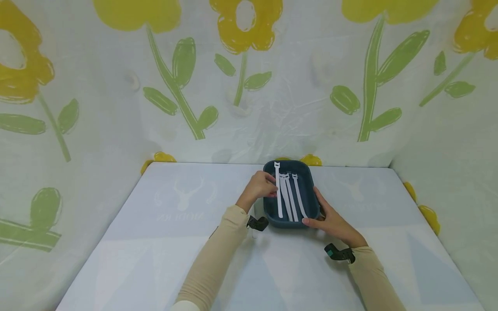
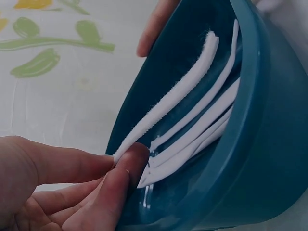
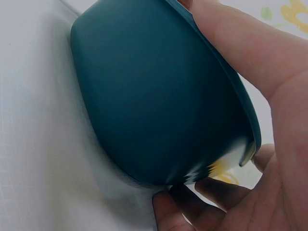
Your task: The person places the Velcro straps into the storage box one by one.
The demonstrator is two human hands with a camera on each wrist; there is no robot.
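Observation:
My left hand (image 1: 258, 186) pinches one end of a white fuzzy hook-and-loop cable tie (image 2: 175, 96) between thumb and fingers, at the left side of a dark teal tray (image 1: 307, 185). The tie's slotted head points away from me in the head view. Several more white cable ties (image 1: 298, 194) lie lengthwise inside the tray, side by side. My right hand (image 1: 332, 220) grips the tray's near right corner. Its thumb is over the rim, while the fingers curl round the outer wall (image 3: 144, 86). Whether the tray's base touches the table, I cannot tell.
The tray is at the far side of a white table (image 1: 175, 263) with pale printed shapes. Behind and beside the table hangs a white curtain (image 1: 295, 95) with yellow flowers and green leaves. Each wrist carries a small black camera (image 1: 257, 223).

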